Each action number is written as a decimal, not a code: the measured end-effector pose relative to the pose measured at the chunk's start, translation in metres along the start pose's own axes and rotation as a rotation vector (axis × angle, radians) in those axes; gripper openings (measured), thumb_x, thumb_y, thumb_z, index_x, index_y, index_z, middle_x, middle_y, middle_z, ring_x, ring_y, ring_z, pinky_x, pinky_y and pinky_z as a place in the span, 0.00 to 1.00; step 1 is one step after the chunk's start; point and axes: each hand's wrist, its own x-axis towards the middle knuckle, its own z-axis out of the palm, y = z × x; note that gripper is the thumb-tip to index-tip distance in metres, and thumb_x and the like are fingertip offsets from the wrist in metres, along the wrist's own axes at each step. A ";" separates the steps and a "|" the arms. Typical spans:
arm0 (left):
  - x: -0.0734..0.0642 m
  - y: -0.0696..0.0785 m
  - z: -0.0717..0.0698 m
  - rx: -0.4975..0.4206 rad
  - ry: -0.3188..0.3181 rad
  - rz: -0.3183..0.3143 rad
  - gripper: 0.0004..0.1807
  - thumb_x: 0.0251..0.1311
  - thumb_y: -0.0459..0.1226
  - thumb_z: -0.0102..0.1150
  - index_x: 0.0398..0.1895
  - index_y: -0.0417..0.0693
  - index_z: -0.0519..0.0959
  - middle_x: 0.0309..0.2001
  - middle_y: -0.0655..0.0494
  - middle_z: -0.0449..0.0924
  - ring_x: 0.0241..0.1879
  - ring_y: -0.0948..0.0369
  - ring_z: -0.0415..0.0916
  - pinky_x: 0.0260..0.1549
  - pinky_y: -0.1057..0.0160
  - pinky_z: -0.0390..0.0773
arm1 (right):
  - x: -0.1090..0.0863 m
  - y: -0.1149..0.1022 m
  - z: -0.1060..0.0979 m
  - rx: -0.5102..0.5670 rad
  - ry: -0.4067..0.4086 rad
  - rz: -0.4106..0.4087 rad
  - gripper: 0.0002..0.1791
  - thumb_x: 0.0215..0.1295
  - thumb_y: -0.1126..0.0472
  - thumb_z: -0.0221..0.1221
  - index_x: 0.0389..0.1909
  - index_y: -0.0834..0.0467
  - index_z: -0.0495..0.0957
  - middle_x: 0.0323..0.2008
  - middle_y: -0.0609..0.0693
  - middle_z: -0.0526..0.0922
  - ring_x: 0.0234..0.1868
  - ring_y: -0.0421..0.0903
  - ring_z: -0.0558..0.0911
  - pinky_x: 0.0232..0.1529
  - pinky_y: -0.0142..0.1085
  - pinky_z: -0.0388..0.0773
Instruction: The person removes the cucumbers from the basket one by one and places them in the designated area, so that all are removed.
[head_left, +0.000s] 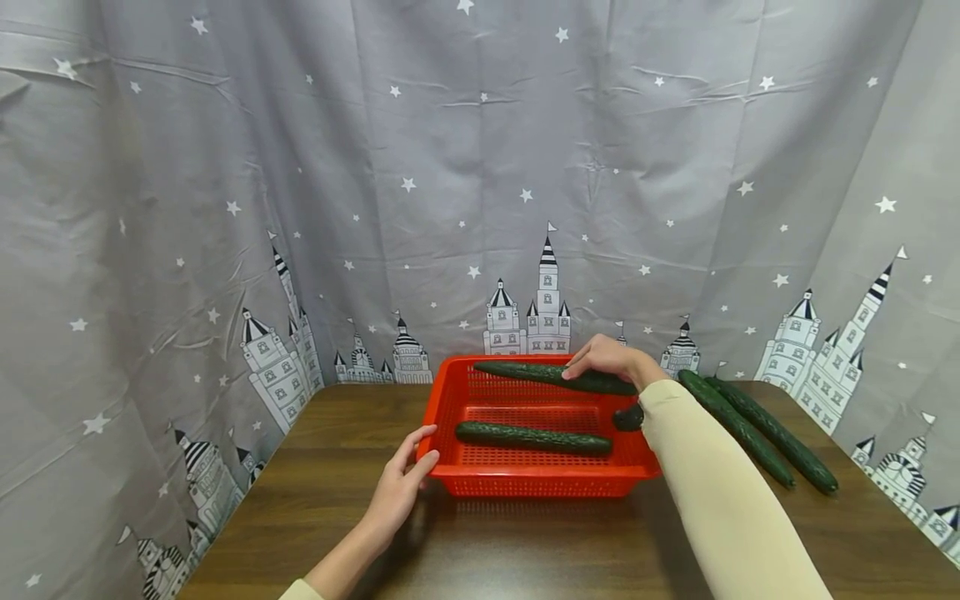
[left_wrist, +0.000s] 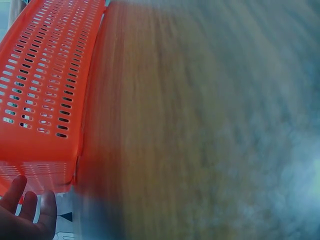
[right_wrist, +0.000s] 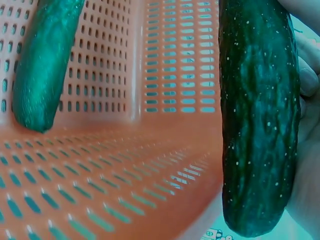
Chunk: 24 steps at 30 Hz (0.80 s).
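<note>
A red slotted plastic basket (head_left: 525, 483) stands on the table. My left hand (head_left: 401, 479) grips its near left corner, with the thumb at the front rim and the fingers at the left side. In the left wrist view, the fingertips (left_wrist: 48, 202) lie against the basket's outer wall. My right hand (head_left: 603, 360) holds a dark green cucumber (head_left: 525, 372) from above, lengthwise along the basket's far side. The right wrist view shows this held cucumber (right_wrist: 260, 115) close up, with the fingers partly hidden behind it. Another cucumber (head_left: 532, 437) lies inside the basket near the front wall.
Two more cucumbers, one (head_left: 738, 429) beside the other (head_left: 780, 433), lie on the wooden table (head_left: 330, 450) right of the basket. A small dark object (head_left: 628, 418) shows under my right wrist. A grey curtain (head_left: 450, 167) with stars and castles hangs behind the table.
</note>
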 end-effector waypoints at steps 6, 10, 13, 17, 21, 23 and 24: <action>0.000 0.000 0.000 0.001 0.005 -0.001 0.22 0.72 0.40 0.56 0.68 0.58 0.72 0.51 0.42 0.77 0.42 0.58 0.74 0.39 0.61 0.75 | -0.007 0.001 -0.011 0.016 0.005 -0.008 0.20 0.55 0.55 0.73 0.46 0.62 0.88 0.53 0.58 0.86 0.54 0.47 0.82 0.52 0.36 0.79; 0.001 -0.001 0.001 0.005 0.007 -0.003 0.22 0.72 0.39 0.56 0.68 0.57 0.72 0.51 0.41 0.77 0.41 0.58 0.74 0.39 0.59 0.75 | -0.011 0.003 -0.019 -0.003 0.014 -0.012 0.21 0.55 0.54 0.73 0.47 0.62 0.87 0.55 0.59 0.84 0.57 0.49 0.81 0.53 0.36 0.78; 0.001 -0.001 0.001 0.010 0.007 -0.002 0.22 0.72 0.39 0.56 0.68 0.57 0.72 0.51 0.41 0.77 0.41 0.58 0.74 0.40 0.58 0.76 | -0.013 0.005 -0.024 -0.018 0.027 -0.009 0.22 0.56 0.53 0.73 0.48 0.62 0.87 0.55 0.59 0.84 0.58 0.50 0.80 0.51 0.35 0.78; 0.001 0.000 0.001 0.011 0.007 -0.001 0.22 0.72 0.39 0.56 0.68 0.57 0.72 0.51 0.42 0.77 0.41 0.59 0.74 0.40 0.59 0.76 | -0.016 0.009 -0.032 -0.008 0.033 -0.004 0.22 0.57 0.52 0.72 0.48 0.62 0.87 0.54 0.58 0.85 0.58 0.51 0.80 0.49 0.32 0.78; 0.001 0.000 0.001 0.007 0.008 -0.001 0.22 0.72 0.39 0.56 0.68 0.57 0.72 0.51 0.41 0.76 0.40 0.60 0.73 0.39 0.60 0.76 | -0.022 0.012 -0.040 0.009 0.026 -0.001 0.22 0.58 0.53 0.71 0.50 0.62 0.86 0.57 0.59 0.83 0.61 0.54 0.78 0.48 0.32 0.78; 0.001 0.000 0.001 0.004 0.008 -0.002 0.22 0.72 0.40 0.56 0.68 0.57 0.72 0.51 0.42 0.77 0.40 0.60 0.73 0.39 0.60 0.76 | -0.024 0.014 -0.043 0.014 0.030 0.004 0.23 0.59 0.53 0.71 0.50 0.62 0.86 0.57 0.60 0.82 0.62 0.56 0.78 0.48 0.32 0.78; 0.001 0.000 0.001 0.003 0.007 -0.003 0.22 0.72 0.40 0.56 0.68 0.57 0.72 0.51 0.42 0.77 0.40 0.60 0.73 0.40 0.60 0.75 | -0.026 0.014 -0.045 0.015 0.035 0.004 0.23 0.59 0.53 0.70 0.51 0.63 0.85 0.57 0.60 0.82 0.62 0.56 0.77 0.49 0.33 0.78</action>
